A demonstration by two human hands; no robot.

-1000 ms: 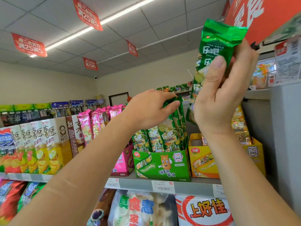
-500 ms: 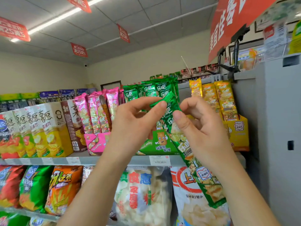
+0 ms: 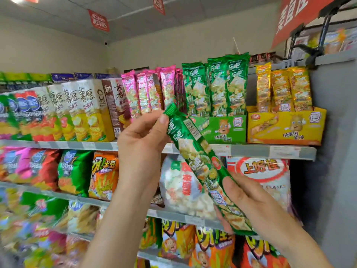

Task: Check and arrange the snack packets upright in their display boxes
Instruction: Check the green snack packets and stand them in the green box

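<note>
— Grey metal shop shelves (image 3: 270,151) packed with snack bags, and red paper signs (image 3: 98,20) hanging from the ceiling. Where is the packet?
— Off the shelf, held in the air in front of it. It is a long green foil snack packet (image 3: 195,157), tilted, with its top end up to the left and its bottom end down to the right.
— Who has it?
— Both hands. The left hand (image 3: 143,140) pinches the crimped top end between thumb and curled fingers. The right hand (image 3: 243,196) grips the lower end, thumb across the front and fingers curled behind.
— And the display boxes?
— A green cardboard display box (image 3: 222,130) stands at the top shelf's front edge, behind the packet's upper half. Matching green packets (image 3: 214,86) stand upright inside it.
— Its neighbours?
— Pink foil packets (image 3: 146,91) stand upright just to its left. A yellow cardboard display box (image 3: 286,128) sits just beside its right side, near the shelf's right end, with yellow foil packets (image 3: 284,88) upright in it.
— The far left?
— Too blurred to read.
</note>
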